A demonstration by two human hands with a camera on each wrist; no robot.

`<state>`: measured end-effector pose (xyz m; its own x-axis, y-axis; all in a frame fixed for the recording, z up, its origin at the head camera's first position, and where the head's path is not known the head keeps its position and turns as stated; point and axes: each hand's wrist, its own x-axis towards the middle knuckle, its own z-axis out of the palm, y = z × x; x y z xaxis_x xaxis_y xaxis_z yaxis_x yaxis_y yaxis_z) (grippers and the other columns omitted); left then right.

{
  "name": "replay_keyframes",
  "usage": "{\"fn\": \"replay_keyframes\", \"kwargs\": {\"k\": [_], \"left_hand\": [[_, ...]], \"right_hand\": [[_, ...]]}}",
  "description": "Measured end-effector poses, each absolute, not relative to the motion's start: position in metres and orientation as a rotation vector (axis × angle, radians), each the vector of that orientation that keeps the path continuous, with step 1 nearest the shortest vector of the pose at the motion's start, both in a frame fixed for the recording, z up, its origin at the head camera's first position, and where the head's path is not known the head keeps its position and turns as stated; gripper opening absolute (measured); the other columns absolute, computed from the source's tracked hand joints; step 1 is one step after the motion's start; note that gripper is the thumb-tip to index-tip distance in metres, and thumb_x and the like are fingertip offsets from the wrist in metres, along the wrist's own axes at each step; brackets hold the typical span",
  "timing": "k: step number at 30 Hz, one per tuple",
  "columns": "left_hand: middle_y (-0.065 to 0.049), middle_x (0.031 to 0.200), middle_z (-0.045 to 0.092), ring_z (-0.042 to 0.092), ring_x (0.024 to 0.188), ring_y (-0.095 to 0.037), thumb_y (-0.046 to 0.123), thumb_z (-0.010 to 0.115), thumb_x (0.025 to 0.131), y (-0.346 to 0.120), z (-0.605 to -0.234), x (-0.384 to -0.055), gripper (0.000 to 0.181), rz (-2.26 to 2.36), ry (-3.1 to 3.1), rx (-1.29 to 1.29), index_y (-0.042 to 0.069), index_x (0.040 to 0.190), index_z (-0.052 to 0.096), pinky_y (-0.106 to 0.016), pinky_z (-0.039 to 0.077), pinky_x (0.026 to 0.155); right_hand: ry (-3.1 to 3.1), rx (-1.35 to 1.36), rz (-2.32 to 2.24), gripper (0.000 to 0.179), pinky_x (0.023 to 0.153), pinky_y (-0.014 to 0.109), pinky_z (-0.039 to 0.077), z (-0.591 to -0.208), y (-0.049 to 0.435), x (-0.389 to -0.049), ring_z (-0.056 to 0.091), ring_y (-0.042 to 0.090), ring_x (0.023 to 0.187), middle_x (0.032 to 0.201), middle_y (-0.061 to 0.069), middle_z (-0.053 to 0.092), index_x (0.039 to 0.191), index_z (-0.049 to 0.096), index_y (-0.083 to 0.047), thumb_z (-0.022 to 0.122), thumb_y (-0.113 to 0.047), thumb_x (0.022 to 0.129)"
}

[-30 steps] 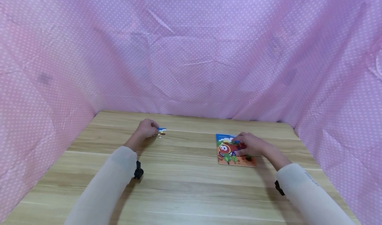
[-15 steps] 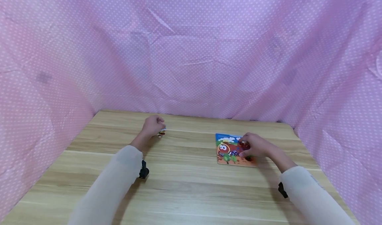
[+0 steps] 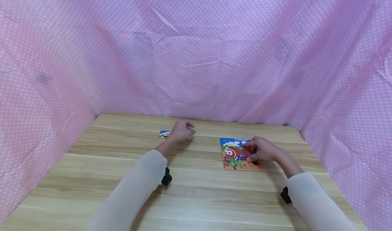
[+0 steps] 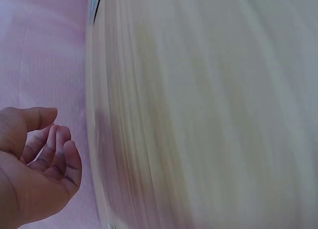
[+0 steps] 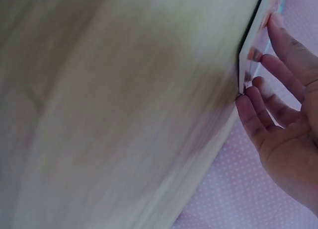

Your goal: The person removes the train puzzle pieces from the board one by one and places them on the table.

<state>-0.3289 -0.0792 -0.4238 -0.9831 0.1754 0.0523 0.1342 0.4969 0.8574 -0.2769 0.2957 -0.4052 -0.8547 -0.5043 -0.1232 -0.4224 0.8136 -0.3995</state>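
A colourful cartoon jigsaw puzzle board (image 3: 234,164), blue at the top and orange at the bottom, lies flat on the right part of the table. My right hand (image 3: 264,148) rests over its right side, thumb and fingers spread across a dark red part of the picture. The right wrist view shows the fingertips at the corner and face of the board (image 5: 246,60). My left hand (image 3: 182,131) hovers over the table between the board and a small picture puzzle piece (image 3: 164,133). Its fingers are loosely curled with nothing between them; the left forearm partly covers the piece.
The wood-grain table (image 3: 196,197) reaches back to a pink polka-dot cloth (image 3: 196,71) hanging behind it and along both sides. Black wrist cameras (image 3: 166,177) sit under the light sleeves.
My left hand has left the small puzzle piece and swung right, toward the board. My right hand has shifted slightly right over the board, uncovering more of the picture.
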Motion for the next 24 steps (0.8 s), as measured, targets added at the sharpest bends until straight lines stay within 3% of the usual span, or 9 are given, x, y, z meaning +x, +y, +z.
{"fn": "replay_keyframes", "kwargs": {"k": [8,16,20,24], "left_hand": [[-0.005,0.096,0.066,0.062,0.09,-0.016,0.001,0.072,0.09,-0.024,-0.423,-0.32,0.022,1.462,2.614,0.462,-0.003,0.111,0.069,-0.027,0.053,0.082],[0.0,0.094,0.064,0.059,0.088,-0.012,0.005,0.075,0.091,0.027,-0.426,-0.312,0.017,1.279,2.639,0.571,0.002,0.108,0.071,-0.022,0.052,0.08],[0.0,0.094,0.063,0.058,0.087,-0.011,0.011,0.078,0.092,0.046,-0.43,-0.309,0.021,1.195,2.649,0.595,0.003,0.111,0.071,-0.022,0.051,0.079],[-0.001,0.105,0.066,0.06,0.096,-0.013,0.018,0.08,0.091,0.057,-0.433,-0.307,0.03,1.101,2.688,0.573,0.006,0.117,0.072,-0.026,0.052,0.086]], "right_hand": [[2.705,-0.584,-0.633,0.065,0.092,0.051,0.047,-0.404,0.298,-0.276,0.053,0.028,0.104,0.121,0.015,0.058,0.137,0.063,-0.002,0.088,-0.025,0.082],[2.671,-0.53,-0.664,0.065,0.09,0.049,0.047,-0.404,0.299,-0.277,0.052,0.027,0.101,0.12,0.013,0.06,0.137,0.063,-0.003,0.089,-0.023,0.081],[2.667,-0.534,-0.68,0.063,0.092,0.052,0.048,-0.405,0.299,-0.277,0.052,0.029,0.103,0.122,0.014,0.059,0.137,0.063,-0.003,0.088,-0.021,0.082],[2.668,-0.535,-0.688,0.062,0.097,0.057,0.047,-0.405,0.299,-0.276,0.054,0.032,0.11,0.124,0.016,0.058,0.136,0.064,-0.003,0.088,-0.019,0.082]]}}
